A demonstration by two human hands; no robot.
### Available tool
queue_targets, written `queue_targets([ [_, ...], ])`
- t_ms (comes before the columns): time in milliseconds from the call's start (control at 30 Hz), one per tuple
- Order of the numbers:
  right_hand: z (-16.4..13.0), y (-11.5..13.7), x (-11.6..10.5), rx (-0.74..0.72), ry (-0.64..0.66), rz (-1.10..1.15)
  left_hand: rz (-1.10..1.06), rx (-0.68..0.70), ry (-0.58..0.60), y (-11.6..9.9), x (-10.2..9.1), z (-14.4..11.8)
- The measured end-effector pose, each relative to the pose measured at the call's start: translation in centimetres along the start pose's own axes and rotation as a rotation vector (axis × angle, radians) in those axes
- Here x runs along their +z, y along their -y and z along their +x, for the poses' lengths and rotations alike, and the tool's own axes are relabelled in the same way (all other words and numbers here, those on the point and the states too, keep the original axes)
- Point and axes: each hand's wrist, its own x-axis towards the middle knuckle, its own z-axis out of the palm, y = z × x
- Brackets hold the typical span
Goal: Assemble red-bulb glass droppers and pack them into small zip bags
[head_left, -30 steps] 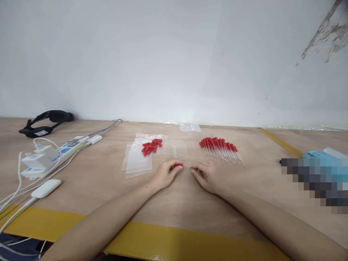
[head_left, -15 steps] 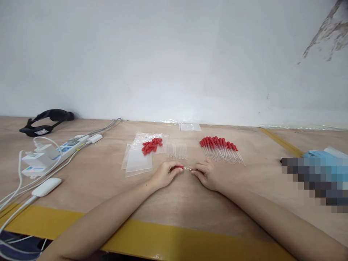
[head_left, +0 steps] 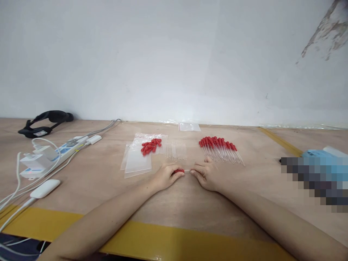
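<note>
Your wooden worktable (head_left: 174,203) carries everything, with a white power strip (head_left: 54,154) and its chargers off to your left and a black headband-like strap (head_left: 45,121) at the far left edge. Ahead of your hands lie the stocks: a stack of clear zip bags (head_left: 137,161), one row of finished droppers (head_left: 221,148) with red bulbs (roughly twenty, too tightly packed to count exactly), a row of bare glass tubes (head_left: 176,150) (about ten, hard to tell apart), and a heap of loose red rubber bulbs (head_left: 150,146), perhaps fifteen. Your left hand (head_left: 164,175) pinches one red bulb (head_left: 178,170) between thumb and fingertips; your right hand (head_left: 205,175) grips one glass tube (head_left: 187,170) the same way, both low over the table, just in front of you. You appear to be seating the bulb on the tube end. The next move, as I judge it, calls for a straight, gentle push, since thin glass may snap if bent.
</note>
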Motion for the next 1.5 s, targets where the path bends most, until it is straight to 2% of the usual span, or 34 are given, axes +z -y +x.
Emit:
queue_targets([
  [400, 0.3, 0.0, 1.6, 0.024, 0.053, 0.052, 0.036, 0.103, 0.048, -0.1, -0.1, 0.1],
  [633, 0.9, 0.7, 1.1, 0.098, 0.096, 0.124, 0.045, 0.133, -0.040, 0.4, -0.3, 0.6],
  [733, 1.2, 0.4, 0.2, 0.178, 0.110, 0.197, 0.148, 0.142, -0.152, 1.7, -1.7, 0.8],
  [800, 1.7, -0.4, -0.5, 0.290, 0.104, 0.201, 0.294, 0.084, -0.306, 3.3, -2.9, 0.9],
  [900, 2.8, -2.5, -1.2, 0.510, 0.065, 0.079, 0.485, -0.043, -0.461, 6.2, -4.7, 0.7],
  [967, 3.9, -4.0, -1.2, 0.639, 0.052, -0.057, 0.563, -0.129, -0.509, 7.7, -5.5, 0.6],
  [1133, 6.0, -5.9, 0.4, 0.835, 0.072, -0.294, 0.600, -0.216, -0.457, 9.3, -5.7, 0.3],
  [1300, 6.3, -6.1, 2.1, 0.882, 0.115, -0.323, 0.558, -0.237, -0.401, 9.9, -5.5, 0.3],
  [1500, 6.2, -6.4, 2.7, 0.892, 0.140, -0.315, 0.592, -0.279, -0.396, 10.1, -5.8, 0.5],
])
